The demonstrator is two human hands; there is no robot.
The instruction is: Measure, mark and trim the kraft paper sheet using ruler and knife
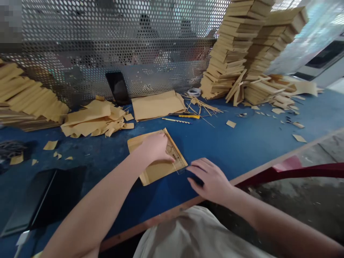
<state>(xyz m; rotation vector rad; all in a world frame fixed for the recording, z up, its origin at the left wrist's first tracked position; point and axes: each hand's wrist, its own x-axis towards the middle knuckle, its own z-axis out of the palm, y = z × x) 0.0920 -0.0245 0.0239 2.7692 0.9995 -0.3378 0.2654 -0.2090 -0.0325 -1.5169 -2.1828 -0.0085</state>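
Observation:
A tan cardboard sheet [154, 169] lies on the blue table [242, 143] in front of me. A clear plastic ruler [176, 156] rests along its right edge. My left hand [154, 147] presses down on the sheet and the ruler, fingers bent and close together. My right hand [209, 177] sits just right of the sheet's near corner, fingers curled over something dark that I cannot make out.
Tall leaning stacks of cardboard pieces [242, 46] stand at the back right, another pile [27, 96] at the left. Loose offcuts [94, 120], a flat sheet [157, 104], a yellow-handled knife [188, 116] and a phone [118, 87] against the perforated metal screen lie behind. A dark tablet [40, 200] lies near left.

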